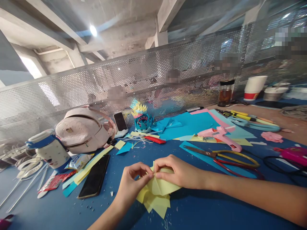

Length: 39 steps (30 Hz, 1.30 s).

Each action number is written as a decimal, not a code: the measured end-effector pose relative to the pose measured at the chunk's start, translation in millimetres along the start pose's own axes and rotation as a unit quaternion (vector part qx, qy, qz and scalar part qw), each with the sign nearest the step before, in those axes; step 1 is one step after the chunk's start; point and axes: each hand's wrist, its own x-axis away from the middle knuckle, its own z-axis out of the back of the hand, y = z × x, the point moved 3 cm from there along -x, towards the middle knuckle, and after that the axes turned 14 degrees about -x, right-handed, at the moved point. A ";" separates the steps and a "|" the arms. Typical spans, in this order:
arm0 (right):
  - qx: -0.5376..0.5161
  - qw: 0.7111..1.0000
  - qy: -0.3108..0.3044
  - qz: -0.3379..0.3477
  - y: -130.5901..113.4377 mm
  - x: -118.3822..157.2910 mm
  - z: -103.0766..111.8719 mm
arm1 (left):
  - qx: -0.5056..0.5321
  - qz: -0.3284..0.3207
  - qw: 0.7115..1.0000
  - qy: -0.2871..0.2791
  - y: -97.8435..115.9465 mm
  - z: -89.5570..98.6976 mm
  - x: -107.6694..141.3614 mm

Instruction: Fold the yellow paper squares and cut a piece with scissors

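Observation:
A folded yellow paper piece [159, 186] with pointed lower edges is pinched between both hands above the blue table. My left hand [134, 181] grips its upper left edge between thumb and index finger. My right hand [176, 172] holds the top of it with thumb and fingers, and the two sets of fingertips meet near the fold. More yellow points [159, 204] hang below the folded part. Scissors [216, 154] with yellow and red handles lie to the right on blue paper. A pink glue gun [220, 135] rests behind them.
On the blue table [115, 210] lie a black phone [94, 177], paper strips, a red cutter [154, 139] and blue sheets [196, 123]. A pink backpack [82, 131] and a cup [51, 151] stand left. Behind is a blue paper ornament [143, 121]; a jar [226, 93] stands right.

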 end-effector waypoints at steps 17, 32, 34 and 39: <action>-0.046 0.999 -0.004 -0.002 2.0 -0.3 -1.1 | 0.017 0.004 1.000 0.007 -2.1 -1.0 0.0; -0.061 0.996 0.029 -0.055 8.5 -2.1 3.8 | -0.034 0.064 0.997 0.014 -5.7 2.5 -3.1; -0.072 0.995 0.034 -0.059 11.2 -2.5 3.0 | -0.036 0.069 0.997 0.019 -7.0 2.4 -2.9; -0.089 0.993 0.032 -0.068 15.5 -4.8 2.6 | -0.014 0.080 0.997 0.015 -9.9 0.1 -2.8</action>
